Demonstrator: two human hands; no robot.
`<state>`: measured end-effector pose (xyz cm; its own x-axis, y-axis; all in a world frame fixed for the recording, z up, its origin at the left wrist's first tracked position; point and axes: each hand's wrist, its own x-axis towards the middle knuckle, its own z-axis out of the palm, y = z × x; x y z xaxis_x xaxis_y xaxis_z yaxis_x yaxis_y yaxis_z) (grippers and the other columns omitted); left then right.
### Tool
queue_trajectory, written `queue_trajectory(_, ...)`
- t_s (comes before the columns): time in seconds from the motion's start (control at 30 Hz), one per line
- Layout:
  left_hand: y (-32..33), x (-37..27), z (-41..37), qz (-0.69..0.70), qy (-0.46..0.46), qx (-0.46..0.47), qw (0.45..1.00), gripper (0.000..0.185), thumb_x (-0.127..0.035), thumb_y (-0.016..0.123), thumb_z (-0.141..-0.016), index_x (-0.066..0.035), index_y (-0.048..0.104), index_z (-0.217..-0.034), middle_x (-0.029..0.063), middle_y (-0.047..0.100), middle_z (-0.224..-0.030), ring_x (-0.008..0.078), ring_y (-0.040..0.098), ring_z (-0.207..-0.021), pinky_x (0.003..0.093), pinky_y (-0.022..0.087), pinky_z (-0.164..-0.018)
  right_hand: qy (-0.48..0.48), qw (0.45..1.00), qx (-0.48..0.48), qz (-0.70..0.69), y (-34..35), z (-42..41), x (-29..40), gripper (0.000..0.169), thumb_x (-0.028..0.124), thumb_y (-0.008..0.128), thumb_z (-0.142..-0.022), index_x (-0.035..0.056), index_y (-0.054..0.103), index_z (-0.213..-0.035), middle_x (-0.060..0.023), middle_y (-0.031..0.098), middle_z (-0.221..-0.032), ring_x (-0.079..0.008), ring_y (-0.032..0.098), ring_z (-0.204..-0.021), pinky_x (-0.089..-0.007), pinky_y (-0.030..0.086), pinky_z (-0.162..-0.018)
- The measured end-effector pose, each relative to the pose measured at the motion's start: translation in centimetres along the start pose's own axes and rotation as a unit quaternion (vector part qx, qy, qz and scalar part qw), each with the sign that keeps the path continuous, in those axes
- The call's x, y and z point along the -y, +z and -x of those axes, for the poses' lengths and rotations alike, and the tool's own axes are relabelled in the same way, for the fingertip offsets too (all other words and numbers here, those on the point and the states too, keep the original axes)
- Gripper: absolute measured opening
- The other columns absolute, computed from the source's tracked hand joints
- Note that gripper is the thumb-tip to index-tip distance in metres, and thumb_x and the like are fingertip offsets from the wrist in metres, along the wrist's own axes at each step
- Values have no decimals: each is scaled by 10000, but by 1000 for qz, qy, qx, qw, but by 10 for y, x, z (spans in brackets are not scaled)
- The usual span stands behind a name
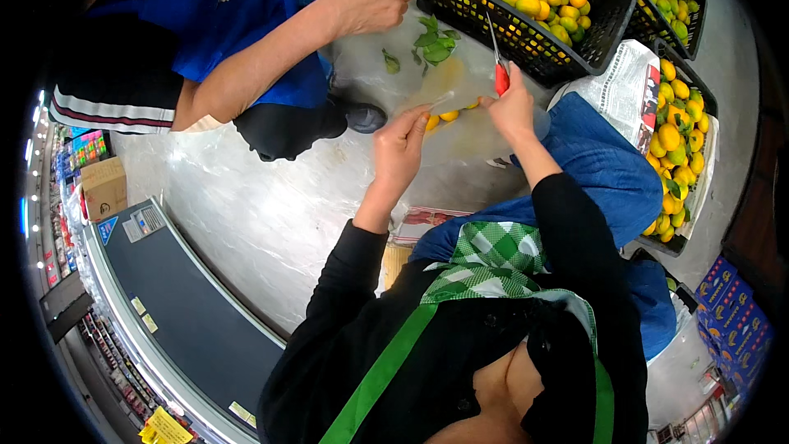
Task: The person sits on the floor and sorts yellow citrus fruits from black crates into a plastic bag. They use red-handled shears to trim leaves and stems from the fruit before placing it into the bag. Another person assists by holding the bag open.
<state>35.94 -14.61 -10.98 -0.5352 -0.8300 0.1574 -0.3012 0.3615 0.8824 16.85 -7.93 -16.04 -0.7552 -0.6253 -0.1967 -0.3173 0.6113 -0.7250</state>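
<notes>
My left hand (400, 142) pinches the rim of a clear plastic bag (462, 139), which hangs between my hands with a few orange citrus fruits (449, 116) in it. At the bag's other side is my right hand (513, 105), holding red-handled scissors (502, 77) whose blades point up toward a black plastic crate (505, 18). That crate holds many green and yellow citrus fruits (530, 5). Loose green leaves (436, 49) lie beside the crate, beyond the bag. Whether my right fingers also grip the bag's rim is hard to tell.
A co-worker in a blue apron (246, 18) is at the upper left, an arm (265, 61) reaching toward the crate. More fruit crates stand right, one (678, 246) lined with newspaper (622, 83). A long dark counter (191, 290) runs at lower left. Blue printed boxes (733, 320) are at lower right.
</notes>
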Motion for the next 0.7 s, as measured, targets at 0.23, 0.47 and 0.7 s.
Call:
queue_trajectory(0.23, -11, 1, -18, -52, 70, 19, 996, 131, -54, 609, -861, 18, 663, -955, 171, 662, -818, 215, 639, -678, 271, 487, -620, 37, 982, -125, -137, -21, -30, 2, 419, 82, 613, -694, 7, 580, -1105, -234, 641, -953, -383, 614, -935, -406, 474, -822)
queue_trajectory(0.47, -11, -10, -21, -78, 81, 18, 993, 132, -38, 596, -865, 19, 659, -966, 158, 667, -828, 187, 633, -697, 263, 488, -641, 6, 979, -142, -145, -32, -28, 6, 464, 101, 657, -684, -13, 566, -1125, -175, 651, -908, -296, 626, -860, -353, 476, -798)
queue_trajectory(0.7, -23, -9, 12, -133, 60, 25, 989, 135, -54, 660, -804, 0, 661, -927, 176, 661, -843, 285, 653, -690, 313, 507, -620, 23, 980, -132, -149, -33, 0, 10, 429, 80, 641, -673, -3, 580, -1090, -201, 653, -909, -351, 638, -860, -392, 487, -790)
